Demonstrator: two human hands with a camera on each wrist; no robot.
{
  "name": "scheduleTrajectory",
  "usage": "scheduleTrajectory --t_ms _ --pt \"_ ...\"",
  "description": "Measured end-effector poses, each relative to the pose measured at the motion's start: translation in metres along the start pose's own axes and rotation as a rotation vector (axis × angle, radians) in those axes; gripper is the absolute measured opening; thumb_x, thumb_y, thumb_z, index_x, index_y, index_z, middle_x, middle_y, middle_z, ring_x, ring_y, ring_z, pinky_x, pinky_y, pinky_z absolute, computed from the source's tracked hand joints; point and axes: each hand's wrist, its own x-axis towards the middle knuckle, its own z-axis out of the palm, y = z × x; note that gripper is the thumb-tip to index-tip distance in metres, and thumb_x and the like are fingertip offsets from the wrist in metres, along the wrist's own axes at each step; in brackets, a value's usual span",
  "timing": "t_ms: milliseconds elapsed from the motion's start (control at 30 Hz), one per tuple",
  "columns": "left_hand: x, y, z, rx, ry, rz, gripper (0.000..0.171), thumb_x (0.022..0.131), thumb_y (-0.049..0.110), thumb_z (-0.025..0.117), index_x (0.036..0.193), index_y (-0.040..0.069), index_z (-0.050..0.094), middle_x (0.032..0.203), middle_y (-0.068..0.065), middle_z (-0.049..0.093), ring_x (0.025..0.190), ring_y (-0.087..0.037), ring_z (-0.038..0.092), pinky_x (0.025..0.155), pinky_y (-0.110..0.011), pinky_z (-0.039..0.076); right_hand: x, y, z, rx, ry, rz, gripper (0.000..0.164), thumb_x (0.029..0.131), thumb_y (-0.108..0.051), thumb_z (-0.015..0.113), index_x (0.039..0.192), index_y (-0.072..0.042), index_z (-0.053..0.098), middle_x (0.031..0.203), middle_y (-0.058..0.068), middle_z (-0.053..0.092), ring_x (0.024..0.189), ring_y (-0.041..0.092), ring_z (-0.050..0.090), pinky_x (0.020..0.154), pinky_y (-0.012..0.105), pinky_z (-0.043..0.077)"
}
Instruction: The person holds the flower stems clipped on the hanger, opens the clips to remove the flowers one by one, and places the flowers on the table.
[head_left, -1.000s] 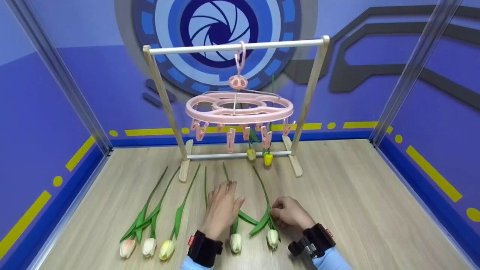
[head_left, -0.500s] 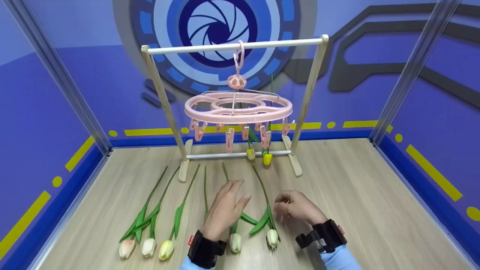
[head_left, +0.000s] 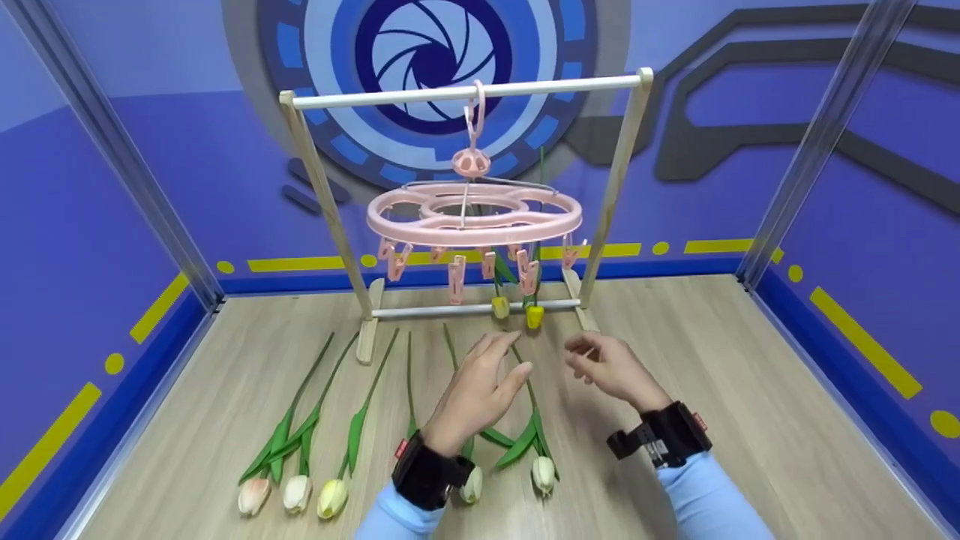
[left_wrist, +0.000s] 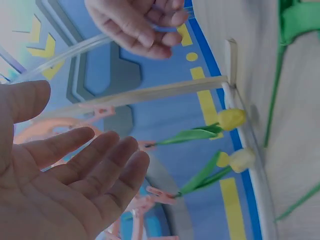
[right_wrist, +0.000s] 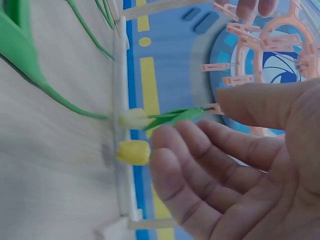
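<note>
My left hand (head_left: 474, 394) hovers over the tulips with its fingers extended, holding nothing; the left wrist view shows its bare palm. To its right, my right hand (head_left: 616, 369) is raised above the table, fingers loosely bent and no object in them. Below the hands lie a white tulip (head_left: 544, 475) and a pale tulip (head_left: 471, 486), the latter partly covered by my left wrist. Ahead hangs a pink clip hanger (head_left: 474, 236). Two tulips hang head-down from its clips: a bright yellow tulip (head_left: 534, 316) and a pale yellow tulip (head_left: 500, 307).
A wooden stand (head_left: 319, 172) with a white top bar carries the hanger. On the left of the table lie a pinkish tulip (head_left: 253, 496), a white tulip (head_left: 297, 493) and a light yellow tulip (head_left: 332, 498). Blue panels (head_left: 825, 225) enclose the table.
Both hands have lifted off the tulips and moved forward and to the right, toward the stand. My right hand has left the stem of the right-hand white tulip, which stays on the table.
</note>
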Motion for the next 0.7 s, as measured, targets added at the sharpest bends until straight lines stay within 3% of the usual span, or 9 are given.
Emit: scheduleTrajectory --t_ms 433,567,700 --pt "0.032 0.031 -0.002 0.022 0.006 0.078 0.049 0.107 0.023 0.059 0.148 -0.002 0.051 0.138 -0.018 0.059 0.124 -0.028 0.060 0.103 -0.045 0.050 0.038 -0.026 -0.040 -0.001 0.261 -0.133 0.023 0.100 -0.005 0.064 0.121 0.006 0.064 0.106 0.021 0.068 0.084 0.027 0.068 0.067 0.021 0.054" --pt "0.037 0.037 -0.001 0.014 0.022 0.085 0.050 0.107 0.023 0.059 0.149 -0.002 0.049 0.142 -0.018 0.056 0.123 -0.027 0.060 0.102 -0.043 0.051 0.051 -0.033 -0.048 -0.041 0.343 -0.151 0.029 0.099 -0.008 0.067 0.124 0.006 0.064 0.116 0.023 0.067 0.093 0.033 0.069 0.078 0.032 0.057" --pt "0.040 0.041 -0.001 0.009 0.037 0.071 0.054 0.106 0.023 0.059 0.153 -0.001 0.045 0.147 -0.017 0.054 0.129 -0.028 0.057 0.105 -0.043 0.050 0.065 -0.038 -0.052 -0.070 0.357 -0.150 0.038 0.098 -0.015 0.071 0.130 0.004 0.063 0.124 0.024 0.066 0.104 0.039 0.068 0.090 0.048 0.056"
